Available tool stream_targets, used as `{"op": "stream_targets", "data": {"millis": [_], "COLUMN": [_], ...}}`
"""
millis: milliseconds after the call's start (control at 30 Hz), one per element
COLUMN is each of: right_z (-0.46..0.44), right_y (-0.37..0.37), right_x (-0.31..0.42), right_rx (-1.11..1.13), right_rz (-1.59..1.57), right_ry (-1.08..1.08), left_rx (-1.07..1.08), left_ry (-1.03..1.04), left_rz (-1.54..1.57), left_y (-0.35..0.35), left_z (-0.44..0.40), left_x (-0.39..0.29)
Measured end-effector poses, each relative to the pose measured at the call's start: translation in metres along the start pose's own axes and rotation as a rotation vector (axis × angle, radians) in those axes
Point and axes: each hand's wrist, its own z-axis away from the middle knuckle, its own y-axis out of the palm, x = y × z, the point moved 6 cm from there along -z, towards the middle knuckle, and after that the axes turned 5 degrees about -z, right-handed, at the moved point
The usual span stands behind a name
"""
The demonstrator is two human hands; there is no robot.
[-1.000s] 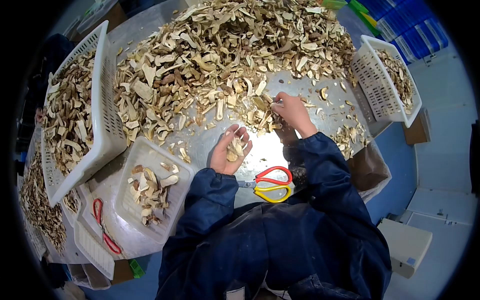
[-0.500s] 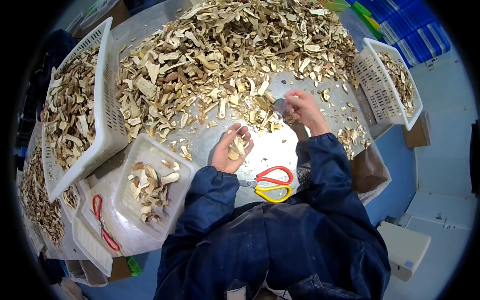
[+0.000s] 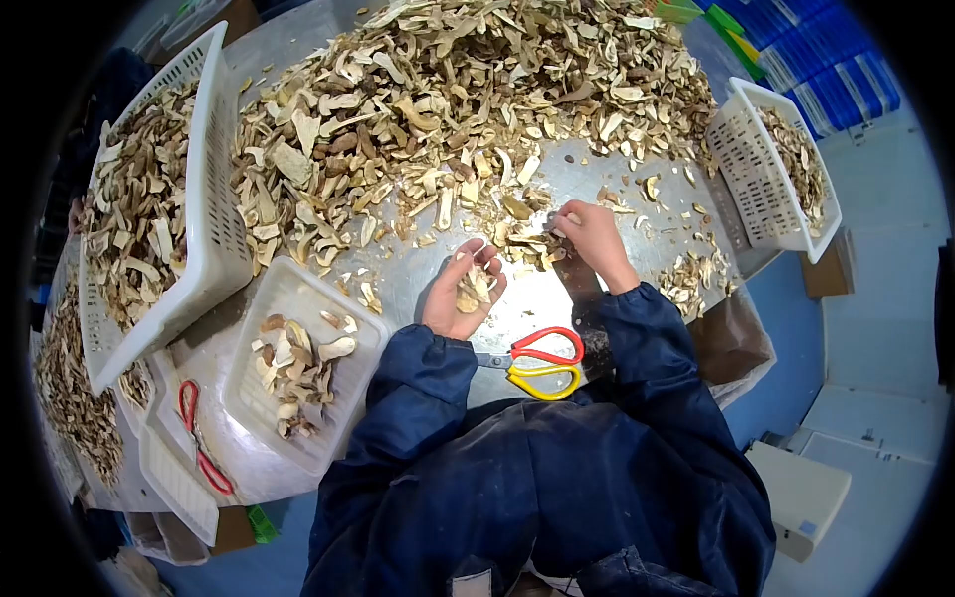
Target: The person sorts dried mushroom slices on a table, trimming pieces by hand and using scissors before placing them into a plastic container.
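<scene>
Several pale dried mushroom slices [image 3: 475, 290] lie in my left hand [image 3: 445, 301], which is cupped around them, palm up, over the metal table. My right hand [image 3: 594, 239] is at the right edge of a small heap of mushroom pieces [image 3: 524, 242]. Its fingers are pinched together, and whatever is between the tips is too small to make out. Close to my body lie scissors with one red and one yellow handle [image 3: 545, 363]. Left of my left arm, a shallow translucent tray [image 3: 246, 383] holds some mushroom slices.
A large pile of dried mushroom slices [image 3: 448, 90] covers the back of the table [image 3: 408, 284]. White baskets of slices stand at the left [image 3: 214, 254] and right [image 3: 753, 204]. Red-handled scissors [image 3: 204, 453] lie beside the tray. A lined box [image 3: 736, 348] sits below the table's right edge.
My right hand has moved left and slightly toward me, its fingertips now at the small heap. My left hand stays nearly in place with its slices.
</scene>
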Motion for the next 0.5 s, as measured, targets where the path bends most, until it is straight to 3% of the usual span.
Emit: {"op": "stream_targets", "data": {"millis": [200,333,433,467,500], "right_z": [0.009,0.016,0.018,0.018,0.022], "right_y": [0.005,0.013,-0.001,0.000,-0.002], "right_x": [0.016,0.011,-0.002,-0.018,-0.036], "right_rx": [0.181,0.142,0.099,0.206,0.305], "right_rz": [0.189,0.338,-0.197,-0.440,-0.922], "right_ry": [-0.169,-0.126,-0.105,0.138,0.263], "left_rx": [-0.038,-0.026,-0.018,-0.008,0.003], "left_ry": [0.015,0.017,0.008,0.000,-0.008], "left_rz": [-0.035,-0.036,-0.019,-0.007,0.005], "left_y": [0.002,0.001,0.001,0.000,-0.001], "left_z": [0.001,0.001,0.001,0.000,0.000], "left_x": [0.000,-0.001,0.000,0.000,0.000]}}
